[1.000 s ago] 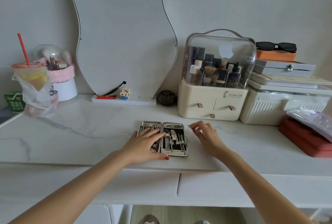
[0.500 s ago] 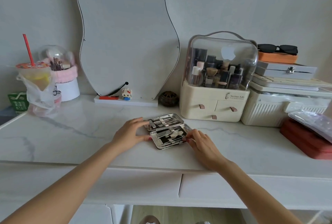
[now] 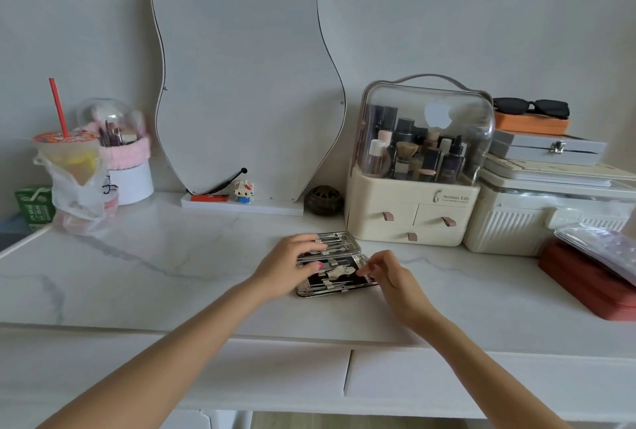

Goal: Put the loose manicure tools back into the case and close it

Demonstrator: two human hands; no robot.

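The manicure case (image 3: 335,265) lies open on the marble tabletop (image 3: 165,267), just in front of the cream cosmetics organiser (image 3: 413,208), w/ tools strapped in both halves. Left hand (image 3: 285,268) rests flat across the hinge area, fingers spread, gripping nothing. Right hand (image 3: 389,273) has thumb & fingertips pinched together at the near half's right edge, prob. on a tool or the rim; can't tell which. No loose tools visible on the table, so closing looks like the step. To do it well: check every tool sits under its strap, keep the left hand steadying one half, fold the other over squarely, fingers clear of the seam, press till it latches.
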